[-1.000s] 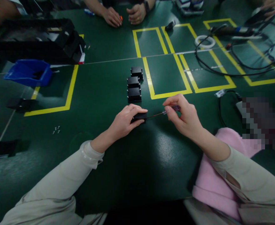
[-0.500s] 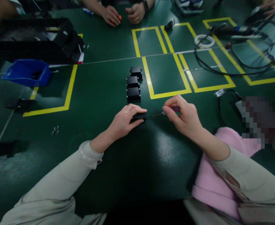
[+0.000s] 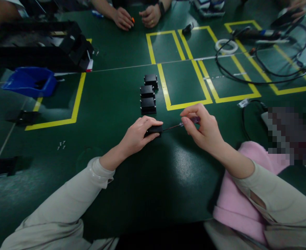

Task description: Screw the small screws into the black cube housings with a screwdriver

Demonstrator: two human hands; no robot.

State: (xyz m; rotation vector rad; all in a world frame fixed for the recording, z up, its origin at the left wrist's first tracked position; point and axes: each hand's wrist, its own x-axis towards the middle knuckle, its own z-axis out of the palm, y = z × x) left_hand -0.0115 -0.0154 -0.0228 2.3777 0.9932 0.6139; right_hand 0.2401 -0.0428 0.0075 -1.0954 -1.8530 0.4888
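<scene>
My left hand grips a small black box against the green table, thumb and fingers on its two long sides. In my right hand is a screwdriver with a clear purplish handle, pinched between thumb and fingers. Its thin shaft slants down to the left, and the tip meets the box's right end; the exact contact point is too small to make out. Just beyond stand three similar black boxes in a short column, with bright screws at their sides. Several loose screws lie on the table at the left.
At the left are a blue bin and a long black tray. Yellow tape outlines mark the table. A black cable and a white ring lie at the right. Another person's hands rest across the table. Pink cloth lies under my right forearm.
The fingers of my right hand have shifted slightly on the screwdriver handle, which shows more now. My left hand and the black box have kept their place.
</scene>
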